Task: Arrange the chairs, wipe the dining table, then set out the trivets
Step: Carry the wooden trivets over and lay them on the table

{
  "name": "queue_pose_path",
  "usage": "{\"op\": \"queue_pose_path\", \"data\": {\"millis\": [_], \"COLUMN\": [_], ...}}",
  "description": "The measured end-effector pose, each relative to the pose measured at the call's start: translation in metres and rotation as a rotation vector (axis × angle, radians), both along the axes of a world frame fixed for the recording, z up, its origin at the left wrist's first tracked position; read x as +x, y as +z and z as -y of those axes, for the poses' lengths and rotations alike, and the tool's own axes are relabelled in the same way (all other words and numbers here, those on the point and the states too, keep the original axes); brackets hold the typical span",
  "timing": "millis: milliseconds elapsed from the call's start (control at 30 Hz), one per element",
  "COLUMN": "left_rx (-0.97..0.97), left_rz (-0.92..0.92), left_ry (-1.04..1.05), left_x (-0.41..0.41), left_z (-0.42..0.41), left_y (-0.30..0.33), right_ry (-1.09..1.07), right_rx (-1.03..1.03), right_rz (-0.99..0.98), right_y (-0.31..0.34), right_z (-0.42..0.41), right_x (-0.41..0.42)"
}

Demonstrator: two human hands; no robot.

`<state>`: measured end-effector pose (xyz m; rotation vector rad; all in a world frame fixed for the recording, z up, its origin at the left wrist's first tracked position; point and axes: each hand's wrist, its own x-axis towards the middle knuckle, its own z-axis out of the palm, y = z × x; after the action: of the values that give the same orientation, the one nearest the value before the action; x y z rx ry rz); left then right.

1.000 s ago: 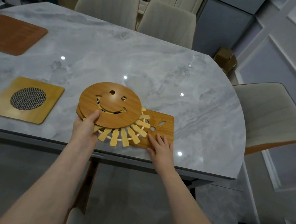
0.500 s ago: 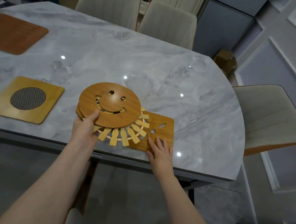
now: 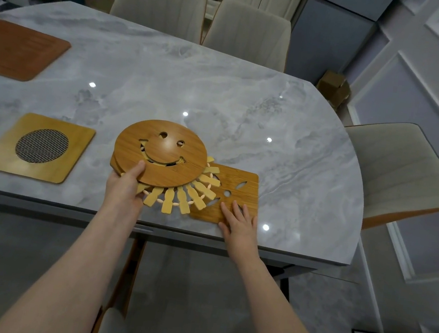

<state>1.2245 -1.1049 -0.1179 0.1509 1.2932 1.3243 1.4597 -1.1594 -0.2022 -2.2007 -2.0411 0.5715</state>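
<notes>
A: What does the left hand (image 3: 125,186) have?

B: It grips the near-left edge of the round brown wooden trivet with the cut-out smiling face (image 3: 160,153), thumb on top, fingers hidden beneath. That disc tops a small stack, with another brown edge peeking out just under it on the thumb's side.

A: And the right hand (image 3: 239,220)?

B: Its straight fingers press flat on the near corner of the rectangular brown bamboo trivet with leaf-shaped slots (image 3: 232,196). It pins rather than grips.

A: What lies between the hands?

B: The pale bamboo sunburst trivet strung with beads (image 3: 180,199). Its slats fan out from under the smiley disc toward the right hand and overlap the rectangular board.

A: So what does the next move turn on?

B: I judge the stack must be split. The smiley disc sits directly beyond the left thumb, so the left hand is the nearer one to lift it. The rectangular board's long axis runs from the right fingertips back toward the left hand, under the slats.

A: Where is there room?

B: Out past the left hand lie the square yellow wooden trivet with a round mesh centre (image 3: 38,147) and, farther off, the reddish-brown rounded square mat (image 3: 18,49), both flat on the grey marble dining table (image 3: 221,102). The beige upholstered chairs (image 3: 201,18) stand at the far edge.
</notes>
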Motion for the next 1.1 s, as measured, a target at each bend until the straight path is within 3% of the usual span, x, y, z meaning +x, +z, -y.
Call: {"op": "queue_pose_path", "data": {"millis": [500,633,733,967,1100], "left_rx": [0.003,0.011,0.019,0.04,0.074], "left_rz": [0.007,0.01,0.023,0.058,0.049], "left_ry": [-0.005,-0.031,-0.09,-0.315,-0.451], "left_x": [-0.001,0.005,0.014,0.065,0.118], "left_z": [0.007,0.016,0.025,0.064,0.093], "left_y": [0.004,0.011,0.015,0.038,0.053], "right_ry": [0.01,-0.027,-0.155,-0.683,-0.891], "right_rx": [-0.035,-0.052,0.105,0.331,0.379], "right_rz": [-0.011,-0.124,-0.333,-0.862,-0.889], "right_y": [0.005,0.018,0.037,0.102,0.128], "right_z": [-0.002,-0.003,0.01,0.057,0.094], "right_x": [0.0,0.001,-0.001,0.015,0.056]}}
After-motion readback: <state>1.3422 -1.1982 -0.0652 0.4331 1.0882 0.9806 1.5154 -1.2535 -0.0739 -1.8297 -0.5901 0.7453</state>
